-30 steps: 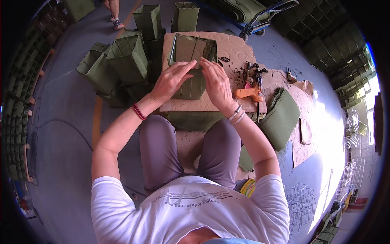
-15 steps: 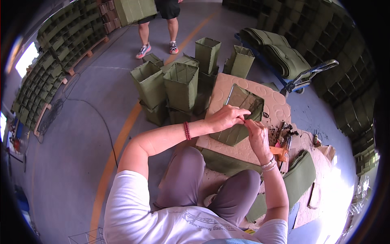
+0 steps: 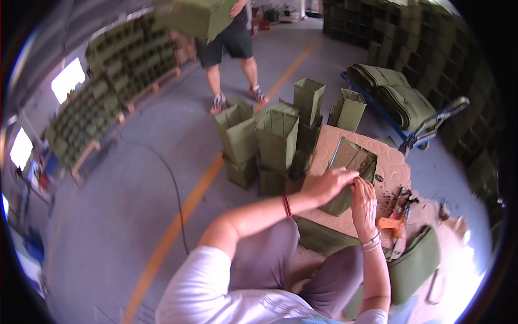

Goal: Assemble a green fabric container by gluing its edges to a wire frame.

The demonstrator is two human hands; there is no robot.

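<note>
A green fabric box point(image 3: 338, 204) with a thin metal rod along its open rim lies on a patterned brown board in front of me. My left hand point(image 3: 330, 187) reaches over its near side, fingers closed and fingertips at the rim. Right beside them, my right hand point(image 3: 365, 205) is closed on the same edge, its fingers pressed together and pointing up. The fingertips of both hands meet there and hide the exact spot that they pinch. Nearest to my right wrist is an orange-handled tool point(image 3: 390, 223), lying on the board.
Several green fabric boxes point(image 3: 277, 141) stand upright, stacked, beyond my left arm. A blue cart point(image 3: 402, 133) carries folded green material. Brown board point(image 3: 319, 218) covers my work surface. Ahead, a person point(image 3: 236, 48) holds a large green box. A black cable point(image 3: 177, 200) crosses the floor.
The view has swung left and up, so the scene sits lower and further right. My right fingers have straightened upward at the rim. More of the other person and their box shows.
</note>
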